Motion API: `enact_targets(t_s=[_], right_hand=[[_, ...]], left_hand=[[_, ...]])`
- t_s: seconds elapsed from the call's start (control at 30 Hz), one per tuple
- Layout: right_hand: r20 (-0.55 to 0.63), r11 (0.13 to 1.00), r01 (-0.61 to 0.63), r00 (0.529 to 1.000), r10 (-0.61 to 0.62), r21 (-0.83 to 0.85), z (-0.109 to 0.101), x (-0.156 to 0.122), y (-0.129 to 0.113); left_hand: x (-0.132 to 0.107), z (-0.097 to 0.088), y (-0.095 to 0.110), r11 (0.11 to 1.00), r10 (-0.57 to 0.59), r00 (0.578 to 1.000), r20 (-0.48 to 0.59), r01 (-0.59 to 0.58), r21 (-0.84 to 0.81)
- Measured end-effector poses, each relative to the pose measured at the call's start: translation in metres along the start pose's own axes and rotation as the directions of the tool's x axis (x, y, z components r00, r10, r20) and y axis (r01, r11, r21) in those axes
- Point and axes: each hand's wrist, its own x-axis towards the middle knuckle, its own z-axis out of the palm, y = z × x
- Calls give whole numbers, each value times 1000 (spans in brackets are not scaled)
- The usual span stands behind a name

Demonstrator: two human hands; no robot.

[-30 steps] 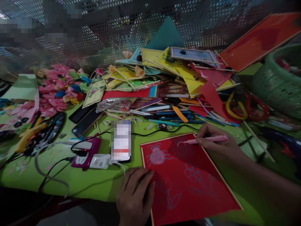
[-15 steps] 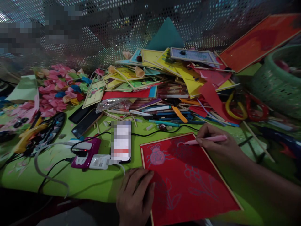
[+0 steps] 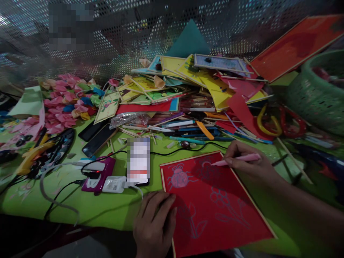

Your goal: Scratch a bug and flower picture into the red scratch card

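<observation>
A red card (image 3: 215,204) edged with thin wooden sticks lies on the green table in front of me, with a ladybug and flowers drawn on it in pale lines. My left hand (image 3: 154,224) rests flat on the card's near left corner, fingers stretched out. My right hand (image 3: 248,161) is closed on a pink pen (image 3: 236,159), whose tip touches the card near its far right corner.
A phone (image 3: 138,161) lies left of the card, beside a purple power bank (image 3: 98,175) with cables. Behind it lies a heap of coloured cards (image 3: 188,82), pens and sticks. Pink paper flowers (image 3: 63,104) lie at the left. A green basket (image 3: 319,89) stands at the right.
</observation>
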Motion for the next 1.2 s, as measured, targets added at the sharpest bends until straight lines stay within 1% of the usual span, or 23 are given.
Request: enact_targets(t_s=[0.23,0.4,0.63,0.77,1.07,1.2], right_hand=[[3,999,21,1000,-21,40,0,0,1],[15,999,30,999,-30,17,0,1,-1],[2,995,84,996,-84,-53,3,1,-9],[7,994,90,996,-90,-60,4,2,-12],[8,994,85,996,-85,-73,5,3,-11],[21,994,86,996,-84,-72,5,2,-10]], left_hand=[[-3,0,-1,1000,4,1000,-6,-4,-6],[-1,0,-1,1000,-1,1000,-11,1,1],[0,0,0,1000,-3,1000,-9,3,-1],[-2,1,-1,1000,-9,1000,-18,9,-2],[-1,2,-1,1000,5,1000,0,-5,0],[-1,1,0,1000,-3,1000,-9,3,-5]])
